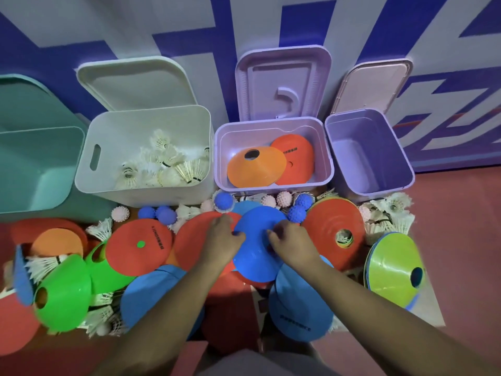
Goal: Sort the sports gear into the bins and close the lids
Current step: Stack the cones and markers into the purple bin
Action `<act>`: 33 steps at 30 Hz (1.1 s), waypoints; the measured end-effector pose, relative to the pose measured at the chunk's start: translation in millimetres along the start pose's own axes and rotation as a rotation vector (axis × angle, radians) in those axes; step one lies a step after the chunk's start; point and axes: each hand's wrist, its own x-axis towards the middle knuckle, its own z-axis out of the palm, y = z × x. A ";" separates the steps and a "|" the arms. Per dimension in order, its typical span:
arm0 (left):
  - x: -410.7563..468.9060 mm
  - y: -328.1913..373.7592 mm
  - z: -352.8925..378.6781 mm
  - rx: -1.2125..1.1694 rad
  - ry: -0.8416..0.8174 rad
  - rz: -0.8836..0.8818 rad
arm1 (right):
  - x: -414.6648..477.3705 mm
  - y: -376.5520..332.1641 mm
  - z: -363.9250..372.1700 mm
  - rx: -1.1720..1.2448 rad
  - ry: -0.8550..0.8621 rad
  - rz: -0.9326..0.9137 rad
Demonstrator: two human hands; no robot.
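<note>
A blue disc cone (254, 256) lies tilted over a red cone (193, 240) in the middle of the floor pile. My left hand (221, 240) pinches its left rim and my right hand (291, 241) grips its right side, fingers curled on the top. Behind them stand open bins: a teal bin (35, 169), a white bin (189, 191) holding several shuttlecocks (165, 161), a lilac bin (273, 187) holding an orange cone (254, 166) and a red cone (295, 158), and a purple bin (376, 185) with nothing in it.
Red, green, blue and orange cones, spiky blue balls (296, 213), pink balls (120, 213) and loose shuttlecocks (390, 215) are strewn on the red floor. A stack of red cones (329, 229) sits right of my hands. All bin lids lean open against the wall.
</note>
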 end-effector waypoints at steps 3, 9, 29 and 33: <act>-2.3 7.5 4.4 0.050 0.040 -0.089 | -4.5 -11.8 1.7 0.258 -0.014 0.133; -2.3 4.8 2.7 -0.051 0.026 -0.084 | -11.4 -13.3 -3.7 0.952 -0.038 0.351; -25.7 17.1 -40.7 -1.246 -0.174 0.048 | -8.8 -5.7 -37.8 0.874 -0.058 0.136; -22.0 26.7 -38.5 -1.333 -0.275 0.038 | -2.9 -2.5 -49.1 1.113 -0.213 0.195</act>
